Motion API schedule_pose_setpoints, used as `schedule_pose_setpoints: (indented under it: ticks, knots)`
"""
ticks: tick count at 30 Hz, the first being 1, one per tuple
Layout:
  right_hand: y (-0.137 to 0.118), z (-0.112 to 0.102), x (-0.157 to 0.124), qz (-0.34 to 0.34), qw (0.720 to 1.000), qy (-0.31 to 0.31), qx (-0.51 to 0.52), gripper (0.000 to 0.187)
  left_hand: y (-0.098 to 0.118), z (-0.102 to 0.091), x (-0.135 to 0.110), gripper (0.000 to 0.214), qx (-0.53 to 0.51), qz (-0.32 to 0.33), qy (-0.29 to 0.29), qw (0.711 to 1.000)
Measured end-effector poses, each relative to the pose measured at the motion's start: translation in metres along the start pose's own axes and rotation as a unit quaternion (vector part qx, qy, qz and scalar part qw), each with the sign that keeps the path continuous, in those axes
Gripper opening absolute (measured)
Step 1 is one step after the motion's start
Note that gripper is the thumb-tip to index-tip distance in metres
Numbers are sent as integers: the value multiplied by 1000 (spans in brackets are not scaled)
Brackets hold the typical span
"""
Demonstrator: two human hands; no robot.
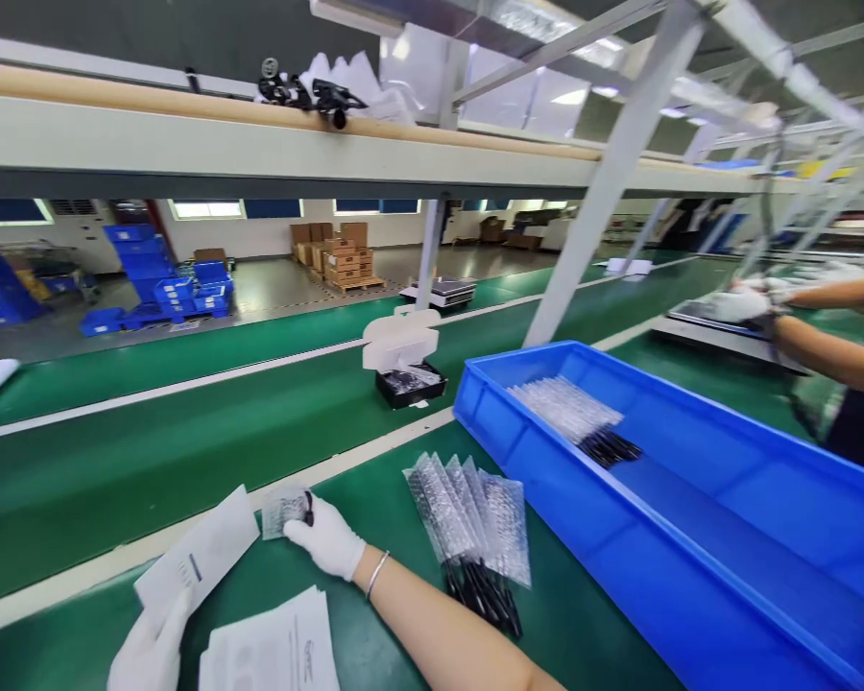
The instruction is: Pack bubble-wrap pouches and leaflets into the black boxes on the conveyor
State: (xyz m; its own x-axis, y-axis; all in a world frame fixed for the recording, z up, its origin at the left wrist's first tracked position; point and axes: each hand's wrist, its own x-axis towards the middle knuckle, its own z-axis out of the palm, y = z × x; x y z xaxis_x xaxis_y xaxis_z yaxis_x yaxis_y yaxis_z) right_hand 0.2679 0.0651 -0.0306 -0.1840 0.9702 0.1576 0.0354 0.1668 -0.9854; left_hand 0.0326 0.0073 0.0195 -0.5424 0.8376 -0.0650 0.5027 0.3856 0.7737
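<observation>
My left hand point(151, 641), in a white glove, grips a white printed leaflet point(205, 552) by its lower end. In my gloved right hand point(329, 539) is a small bubble-wrap pouch point(280, 511), with something dark at the fingertips; the pouch lies close to the leaflet's right edge. Below, between both hands, sits a stack of printed sheets point(274, 645). Right of my right forearm, several bubble-wrapped items point(475, 537) with black cable-like ends lie fanned on the green bench surface.
A long blue bin point(662, 518) at the right holds more bubble-wrapped pieces point(568, 408). Beyond the pale divider stands an opened black box point(410, 384) with a white insert. A slanted grey post point(612, 182) and overhead shelf point(259, 144) cross ahead. A co-worker's gloved hands point(738, 305) work at far right.
</observation>
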Motion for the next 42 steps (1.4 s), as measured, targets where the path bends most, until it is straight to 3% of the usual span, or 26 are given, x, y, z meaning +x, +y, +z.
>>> schedule_pose_setpoints:
  ticks: [8,13,16,22,31,35,38,42]
  knots:
    - [2,-2,-1,21,999,-9,22,40,-30,15,7,32,-107,-5,-28,994]
    - [0,-3,-1,34,999,-7,10,41,-33,19,4,47,-174,4,-61,983]
    - [-2,-4,-2,38,999,-5,-4,42,-31,18,2,45,-200,-6,-70,977]
    - [-1,-4,-1,38,999,-3,-7,47,-30,18,2,41,-212,-20,-62,975]
    - [2,-6,-1,39,999,-2,-8,51,-40,26,6,42,-225,14,-67,972]
    - [6,-6,1,39,999,29,-3,56,-38,25,8,34,-260,-2,-8,966]
    - [11,-8,1,69,990,107,-59,65,-32,21,9,32,-389,-10,41,920]
    - [13,-12,5,99,977,132,-138,74,-33,17,21,27,-656,-73,-34,750]
